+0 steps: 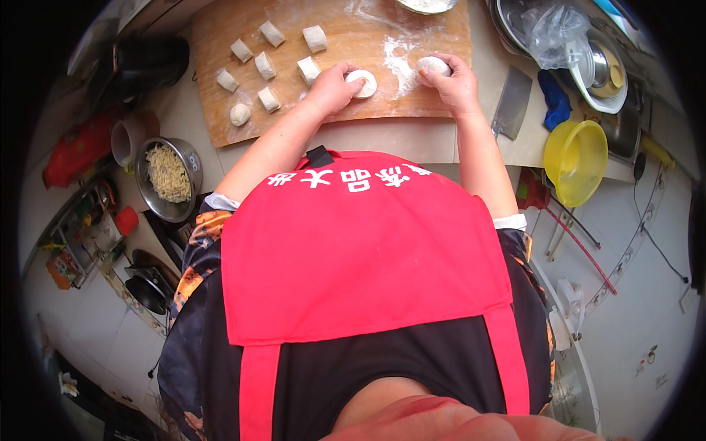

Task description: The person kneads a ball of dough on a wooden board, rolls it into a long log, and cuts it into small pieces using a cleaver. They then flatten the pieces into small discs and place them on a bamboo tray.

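A floured wooden board point(353, 55) lies before me on the counter. On its near part, my left hand point(335, 88) grips a round, slightly flattened dough piece point(364, 85), with the thumb over its top. Farther right, my right hand point(455, 85) holds a floury dough ball point(433, 65) between thumb and fingers. Several cut dough pieces point(266, 65) are spread over the left half of the board, one of them a rounded ball point(240, 114). White flour point(398, 66) is scattered between my hands. At the far edge, a bowl of flour point(427, 4) is partly cut off.
A cleaver point(513, 102) rests right of the board. Beyond it are a blue cloth point(553, 100), a yellow plastic basin point(575, 162) near the counter edge, and a plastic bag point(557, 36) on stacked bowls. A steel bowl of pale shreds point(169, 175) stands at left.
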Demonstrator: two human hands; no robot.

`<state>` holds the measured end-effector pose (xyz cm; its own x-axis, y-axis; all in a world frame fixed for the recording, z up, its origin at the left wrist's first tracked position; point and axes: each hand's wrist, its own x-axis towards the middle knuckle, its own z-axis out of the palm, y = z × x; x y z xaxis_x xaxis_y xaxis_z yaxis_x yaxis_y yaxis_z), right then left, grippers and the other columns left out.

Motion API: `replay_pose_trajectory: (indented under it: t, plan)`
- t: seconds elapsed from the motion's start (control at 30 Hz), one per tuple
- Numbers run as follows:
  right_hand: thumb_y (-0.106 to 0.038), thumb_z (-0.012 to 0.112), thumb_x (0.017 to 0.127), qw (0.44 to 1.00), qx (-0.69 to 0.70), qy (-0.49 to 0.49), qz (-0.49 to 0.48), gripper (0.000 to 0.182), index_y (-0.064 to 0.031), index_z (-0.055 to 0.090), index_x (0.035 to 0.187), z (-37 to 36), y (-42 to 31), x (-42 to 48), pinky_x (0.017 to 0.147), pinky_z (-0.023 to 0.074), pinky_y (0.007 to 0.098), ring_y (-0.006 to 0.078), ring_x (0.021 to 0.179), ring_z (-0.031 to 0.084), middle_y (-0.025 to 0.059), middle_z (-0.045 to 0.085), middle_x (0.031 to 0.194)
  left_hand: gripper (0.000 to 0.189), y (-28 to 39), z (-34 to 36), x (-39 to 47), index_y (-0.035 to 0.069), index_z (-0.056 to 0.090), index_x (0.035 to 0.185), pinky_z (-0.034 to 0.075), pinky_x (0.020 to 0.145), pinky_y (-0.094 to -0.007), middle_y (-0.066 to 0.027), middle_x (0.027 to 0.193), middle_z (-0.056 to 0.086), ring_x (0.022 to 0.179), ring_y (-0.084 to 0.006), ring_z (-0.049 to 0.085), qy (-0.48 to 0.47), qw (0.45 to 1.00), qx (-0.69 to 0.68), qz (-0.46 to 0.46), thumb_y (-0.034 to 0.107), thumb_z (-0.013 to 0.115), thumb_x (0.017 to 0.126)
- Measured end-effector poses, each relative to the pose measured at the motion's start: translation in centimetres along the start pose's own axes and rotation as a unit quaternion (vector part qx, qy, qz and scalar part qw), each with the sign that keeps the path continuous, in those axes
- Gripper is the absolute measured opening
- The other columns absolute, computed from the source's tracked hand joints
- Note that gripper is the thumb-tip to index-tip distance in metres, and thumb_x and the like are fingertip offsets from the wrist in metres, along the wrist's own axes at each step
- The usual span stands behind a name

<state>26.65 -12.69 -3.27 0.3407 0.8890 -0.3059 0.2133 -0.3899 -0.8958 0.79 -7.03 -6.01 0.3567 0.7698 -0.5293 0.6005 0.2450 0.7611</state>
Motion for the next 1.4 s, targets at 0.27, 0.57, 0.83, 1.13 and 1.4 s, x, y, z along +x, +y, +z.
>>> replay_pose_trajectory:
  t: [0.27, 0.57, 0.83, 1.13, 1.4]
  plan:
    - [-0.01, 0.079, 0.084, 0.976, 0.176, 0.022, 0.125, 0.034, 0.0001, 0.067, 0.114, -1.6, 0.3, 1.0, 0.085, 0.0564, 0.03, 0.0168, 0.097, 0.067, 0.0105, 0.07, 0.109, 0.042, 4.6, 1.3, 3.8, 0.003, 0.062, 0.129, 0.052, 0.091, -0.0318, -0.0117, 0.116, 0.07, 0.102, -0.0199, 0.067, -0.03, 0.999, -0.014, 0.024, 0.022, 0.07, 0.092]
    - [-0.019, 0.072, 0.085, 0.912, -0.31, 0.201, -0.179, 0.043, -0.0017, 0.064, 0.123, -1.9, 0.7, 0.2, 0.102, 0.0456, 0.0448, 0.0363, 0.11, 0.061, 0.0161, 0.066, 0.116, 0.045, 4.8, -3.8, 2.2, 0.011, 0.06, 0.132, 0.045, 0.103, -0.0424, -0.0138, 0.122, 0.064, 0.117, -0.0308, 0.059, 0.244, 0.908, 0.248, 0.233, 0.02, 0.065, 0.089]
    - [-0.009, 0.07, 0.08, 0.888, -0.267, 0.108, -0.358, 0.04, -0.0058, 0.063, 0.119, 3.5, -2.8, -1.3, 0.103, 0.0449, 0.0455, 0.0335, 0.116, 0.058, 0.0153, 0.063, 0.123, 0.048, 2.3, -8.0, 2.2, 0.012, 0.061, 0.13, 0.033, 0.112, -0.0476, -0.0104, 0.122, 0.064, 0.122, -0.0286, 0.055, 0.191, 0.862, 0.449, 0.14, 0.029, 0.071, 0.086]
    - [-0.008, 0.073, 0.075, 0.863, -0.411, -0.049, -0.29, 0.061, -0.0055, 0.056, 0.133, 6.6, -4.7, 1.4, 0.105, 0.0456, 0.0449, 0.0363, 0.123, 0.055, 0.0158, 0.058, 0.133, 0.049, 3.7, -5.2, 1.7, 0.013, 0.062, 0.128, 0.049, 0.096, -0.0432, -0.0148, 0.112, 0.062, 0.107, -0.0352, 0.061, 0.102, 0.933, 0.284, 0.194, 0.028, 0.071, 0.082]
    - [-0.017, 0.08, 0.074, 0.879, -0.378, -0.107, -0.271, 0.062, -0.0082, 0.057, 0.13, 9.6, -6.1, 1.3, 0.096, 0.051, 0.0433, 0.0348, 0.115, 0.059, 0.0159, 0.061, 0.123, 0.047, 3.9, -5.7, 0.6, 0.005, 0.06, 0.129, 0.055, 0.089, -0.0362, -0.0158, 0.123, 0.056, 0.101, -0.0232, 0.066, 0.095, 0.969, 0.08, 0.214, 0.018, 0.073, 0.085]
